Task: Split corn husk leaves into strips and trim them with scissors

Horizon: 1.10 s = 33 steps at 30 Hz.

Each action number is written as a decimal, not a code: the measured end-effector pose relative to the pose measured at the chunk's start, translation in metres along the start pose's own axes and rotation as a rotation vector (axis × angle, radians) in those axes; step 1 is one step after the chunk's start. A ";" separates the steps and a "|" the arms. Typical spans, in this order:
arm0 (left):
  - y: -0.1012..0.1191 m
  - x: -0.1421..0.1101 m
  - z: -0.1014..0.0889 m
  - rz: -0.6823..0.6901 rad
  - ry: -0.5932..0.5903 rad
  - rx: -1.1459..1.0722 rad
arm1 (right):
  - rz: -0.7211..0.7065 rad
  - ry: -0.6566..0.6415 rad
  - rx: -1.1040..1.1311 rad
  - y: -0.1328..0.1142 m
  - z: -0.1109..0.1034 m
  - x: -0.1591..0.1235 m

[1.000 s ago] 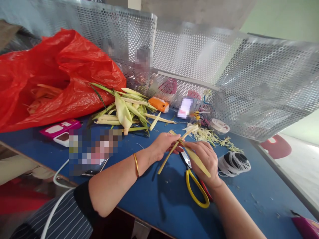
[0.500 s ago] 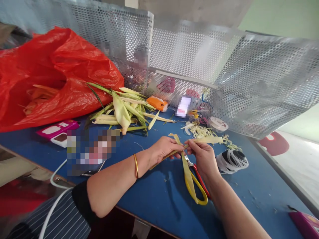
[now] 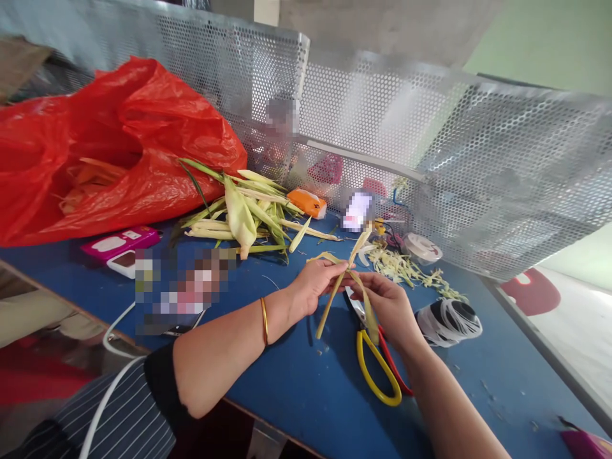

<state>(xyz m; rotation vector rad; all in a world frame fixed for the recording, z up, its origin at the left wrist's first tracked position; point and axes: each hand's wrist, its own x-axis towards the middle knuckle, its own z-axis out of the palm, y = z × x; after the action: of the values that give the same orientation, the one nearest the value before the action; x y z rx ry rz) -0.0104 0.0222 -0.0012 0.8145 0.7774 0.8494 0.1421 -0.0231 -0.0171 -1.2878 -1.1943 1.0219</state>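
My left hand [image 3: 313, 284], with a gold bangle at the wrist, pinches pale corn husk strips [image 3: 329, 307] where they cross. Close against it, my right hand [image 3: 385, 303] has its fingers closed on the same crossing strips; one end hangs down below the fingers and another points up and away. The exact crossing is partly covered by the fingertips. Under the hands lie scissors [image 3: 377, 373] with one yellow and one red handle, their blades partly hidden. To the right of my right hand is a spool of black and white thread [image 3: 449, 322].
A pile of corn husks [image 3: 241, 220] lies beside a red plastic bag [image 3: 157, 140]. Husk scraps [image 3: 401, 264], a tape roll [image 3: 423, 247], an orange packet [image 3: 307, 203] and a lit phone [image 3: 356, 211] stand before a perforated metal screen [image 3: 373, 121]. A purple box [image 3: 122, 242] is at left.
The strips between my hands have been turned: one end now points up and another hangs down over the scissors. My right hand has shifted slightly, and the view has moved a little.
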 end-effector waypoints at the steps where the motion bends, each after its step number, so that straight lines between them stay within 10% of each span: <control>1: -0.001 0.000 0.001 0.013 0.014 -0.005 | -0.015 -0.012 -0.011 0.000 0.001 0.000; 13: -0.005 -0.003 0.005 -0.052 0.030 0.031 | -0.325 0.221 -0.044 0.004 0.007 -0.008; 30: -0.011 -0.011 0.015 0.057 -0.108 0.169 | -0.128 0.386 0.125 -0.003 0.010 -0.008; 33: -0.011 -0.005 0.010 0.064 0.071 0.250 | -0.174 0.453 0.141 -0.009 0.002 -0.005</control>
<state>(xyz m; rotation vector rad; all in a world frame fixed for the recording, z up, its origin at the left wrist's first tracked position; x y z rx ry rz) -0.0010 0.0102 -0.0044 1.0390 0.9369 0.8522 0.1384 -0.0281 -0.0089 -1.1990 -0.8528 0.6310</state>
